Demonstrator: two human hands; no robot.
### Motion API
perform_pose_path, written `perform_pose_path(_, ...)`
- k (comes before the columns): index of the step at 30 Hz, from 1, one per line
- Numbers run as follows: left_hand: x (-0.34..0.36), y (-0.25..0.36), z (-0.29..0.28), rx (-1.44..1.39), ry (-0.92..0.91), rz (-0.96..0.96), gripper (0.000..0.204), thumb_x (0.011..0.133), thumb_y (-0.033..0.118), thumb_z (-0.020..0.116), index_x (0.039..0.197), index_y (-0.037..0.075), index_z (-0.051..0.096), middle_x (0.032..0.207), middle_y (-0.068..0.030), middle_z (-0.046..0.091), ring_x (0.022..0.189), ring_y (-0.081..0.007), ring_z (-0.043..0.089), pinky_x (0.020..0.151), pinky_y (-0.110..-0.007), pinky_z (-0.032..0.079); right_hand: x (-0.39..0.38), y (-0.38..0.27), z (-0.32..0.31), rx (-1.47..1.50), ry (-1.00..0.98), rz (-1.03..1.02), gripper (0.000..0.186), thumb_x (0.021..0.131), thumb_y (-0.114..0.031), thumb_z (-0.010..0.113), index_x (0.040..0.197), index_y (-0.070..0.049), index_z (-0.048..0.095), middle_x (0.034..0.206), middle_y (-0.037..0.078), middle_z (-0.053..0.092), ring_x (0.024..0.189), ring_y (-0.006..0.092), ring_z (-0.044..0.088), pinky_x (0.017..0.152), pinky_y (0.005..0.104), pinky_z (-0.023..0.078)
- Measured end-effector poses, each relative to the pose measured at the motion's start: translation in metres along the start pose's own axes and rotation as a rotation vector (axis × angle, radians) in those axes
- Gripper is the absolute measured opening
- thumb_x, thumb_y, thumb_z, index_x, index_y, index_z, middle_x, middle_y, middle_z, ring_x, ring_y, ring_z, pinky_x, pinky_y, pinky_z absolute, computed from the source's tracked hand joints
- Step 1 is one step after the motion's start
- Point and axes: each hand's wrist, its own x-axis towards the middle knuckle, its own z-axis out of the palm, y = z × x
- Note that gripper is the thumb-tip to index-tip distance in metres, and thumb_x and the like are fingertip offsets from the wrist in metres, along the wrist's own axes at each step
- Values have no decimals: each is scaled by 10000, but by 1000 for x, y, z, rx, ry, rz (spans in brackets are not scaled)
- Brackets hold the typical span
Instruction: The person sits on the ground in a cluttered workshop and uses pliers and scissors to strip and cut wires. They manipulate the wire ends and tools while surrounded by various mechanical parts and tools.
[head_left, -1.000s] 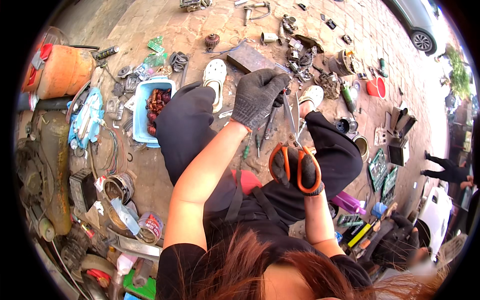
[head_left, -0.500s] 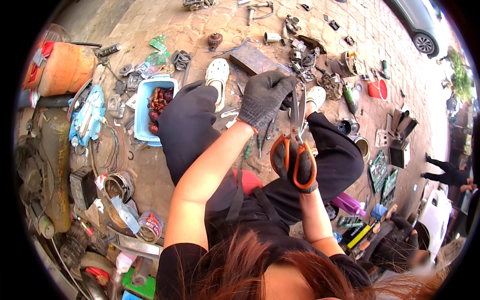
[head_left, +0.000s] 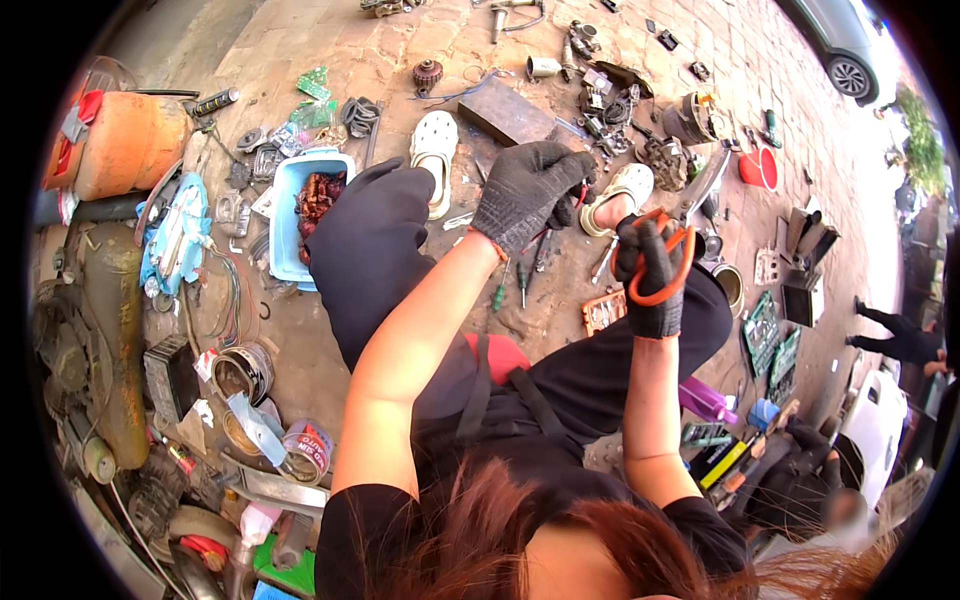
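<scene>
While the left hand (head_left: 530, 200) pinches what looks like a small red piece (head_left: 583, 190), the right hand (head_left: 652, 275) carries orange-handled scissors (head_left: 688, 248) off to its side; the left grip has its fingertips together, apparently clamped on that piece, too small to make out; the right grip is wrapped through the handle loops, blades pointing away from the piece, and whether they are parted I cannot tell; both things are up above the paved ground (head_left: 420, 270), between the 2 knees; 2 green-handled screwdrivers (head_left: 522, 278) lie below the left hand; reddish-brown scraps (head_left: 320, 198) sit along the right edge of a blue tub (head_left: 283, 225); the step in hand seems to be handling the red piece by fingers alone; any cut would call for swinging the blades leftward to those fingertips.
</scene>
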Motion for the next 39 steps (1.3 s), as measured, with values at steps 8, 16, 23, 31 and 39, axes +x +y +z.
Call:
perform_pose_path(8, 1, -5, 5, -54, -1, 63, 159, 914, 137, 644, 975, 5, 710, 808, -5, 687, 591, -30, 534, 521, -180, 418, 2, 6, 48, 48, -5, -69, 176, 843, -132, 690, 916, -22, 573, 769, 36, 591, 644, 118, 552, 574, 264, 440)
perform_pose_path(16, 4, -18, 3, 73, -10, 360, 130, 873, 120, 680, 938, 17, 724, 958, -54, 670, 823, -119, 618, 727, -258, 511, 18, 18, 53, 229, -14, -91, 167, 845, -73, 658, 954, -14, 546, 734, 69, 576, 639, 165, 572, 580, 286, 458)
perform_pose_path(23, -1, -22, 0, -206, -59, 122, 190, 933, 133, 615, 1055, -5, 665, 999, -83, 680, 829, -136, 666, 711, -268, 577, 9, 9, 68, 150, 88, -114, 134, 836, -58, 655, 892, -32, 536, 731, 57, 579, 566, 142, 552, 513, 267, 442)
perform_pose_path(31, -7, -17, -2, -347, -116, 4, 190, 928, 152, 622, 1050, 17, 675, 945, -62, 698, 756, -118, 663, 653, -238, 573, 0, 5, 77, 230, 102, -106, 194, 845, -40, 628, 1012, -21, 528, 760, 59, 583, 595, 142, 564, 553, 269, 466)
perform_pose_path(39, -12, -17, 4, -358, -94, -4, 162, 929, 144, 620, 1031, 39, 688, 922, -36, 696, 723, -71, 603, 626, -197, 523, -5, 4, 72, 156, 71, -105, 204, 854, -43, 622, 1034, -15, 530, 793, 49, 579, 645, 131, 570, 552, 260, 462)
